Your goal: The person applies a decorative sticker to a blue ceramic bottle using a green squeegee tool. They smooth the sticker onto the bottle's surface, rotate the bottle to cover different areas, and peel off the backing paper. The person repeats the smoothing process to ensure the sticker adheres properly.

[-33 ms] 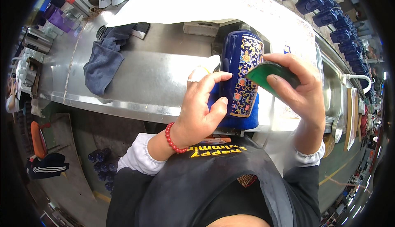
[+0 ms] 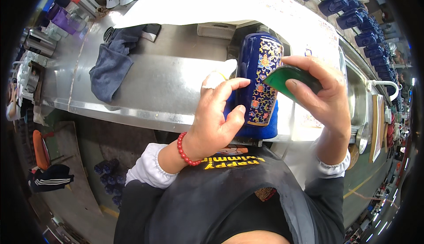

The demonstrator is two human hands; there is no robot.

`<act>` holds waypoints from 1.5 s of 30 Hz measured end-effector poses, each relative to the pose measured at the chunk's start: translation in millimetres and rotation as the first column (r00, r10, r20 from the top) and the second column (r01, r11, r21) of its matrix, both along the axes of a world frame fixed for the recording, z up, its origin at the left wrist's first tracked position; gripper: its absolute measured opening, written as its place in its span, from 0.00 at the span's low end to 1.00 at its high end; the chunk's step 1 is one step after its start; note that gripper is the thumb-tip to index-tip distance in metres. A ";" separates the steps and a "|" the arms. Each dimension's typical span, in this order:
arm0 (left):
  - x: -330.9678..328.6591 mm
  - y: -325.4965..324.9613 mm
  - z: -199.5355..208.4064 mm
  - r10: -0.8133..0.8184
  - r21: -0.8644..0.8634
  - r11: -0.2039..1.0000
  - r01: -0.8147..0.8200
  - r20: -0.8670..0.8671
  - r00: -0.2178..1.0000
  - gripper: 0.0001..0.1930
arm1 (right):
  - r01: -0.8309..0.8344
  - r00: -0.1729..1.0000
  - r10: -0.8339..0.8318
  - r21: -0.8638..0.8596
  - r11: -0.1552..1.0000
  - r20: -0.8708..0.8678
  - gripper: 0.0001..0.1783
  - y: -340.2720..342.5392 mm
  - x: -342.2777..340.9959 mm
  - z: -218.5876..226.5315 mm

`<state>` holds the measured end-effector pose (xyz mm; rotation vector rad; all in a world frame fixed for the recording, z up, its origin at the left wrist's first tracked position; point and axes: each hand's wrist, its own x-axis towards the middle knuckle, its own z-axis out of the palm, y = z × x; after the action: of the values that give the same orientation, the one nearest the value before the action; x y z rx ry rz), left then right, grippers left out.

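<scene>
Counter [image 2: 163, 78], steel; grey-blue cloth [image 2: 110, 69] left of blue vase [image 2: 248, 65], sink [image 2: 354, 91] right of it. Right hand [image 2: 324, 93]: grip closed on green scraper [image 2: 286, 80]; left hand [image 2: 216, 118]: open against vase.

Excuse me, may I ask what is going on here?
A person has a dark blue vase resting on a blue cloth. The right hand grips a bent green piece, its tip over the floral panel; the left hand has its index finger at the vase's side. A grey-blue towel lies on the metal counter.
</scene>
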<state>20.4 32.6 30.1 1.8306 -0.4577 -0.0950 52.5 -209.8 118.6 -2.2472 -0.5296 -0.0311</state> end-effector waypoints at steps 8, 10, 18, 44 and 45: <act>-4.3 -0.6 11.9 -0.038 0.006 0.999 0.038 0.023 0.999 0.28 | -0.119 0.990 0.130 -0.177 0.977 0.052 0.17 10.4 19.2 14.6; -3.9 -2.0 12.7 -0.040 0.011 0.999 0.040 0.057 0.998 0.28 | -0.122 0.990 0.134 -0.191 0.974 0.052 0.17 10.0 19.1 14.7; -4.4 -3.8 16.0 -0.056 0.012 0.998 0.056 0.016 0.998 0.28 | -0.104 0.990 0.116 -0.148 0.984 0.075 0.18 7.1 18.5 7.6; 6.1 -4.9 -3.3 0.062 -0.032 0.998 -0.063 -0.038 0.997 0.18 | -0.290 0.957 0.280 -0.164 0.943 -0.079 0.17 7.4 51.0 11.8; 6.1 -5.1 -3.8 0.071 -0.016 0.997 -0.072 -0.029 0.997 0.18 | -0.303 0.952 0.292 -0.161 0.939 -0.088 0.17 7.4 52.0 12.2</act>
<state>26.4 27.5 26.3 1.8242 -0.3715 -0.0675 104.5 -202.4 130.8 -2.3013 -0.8621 0.2486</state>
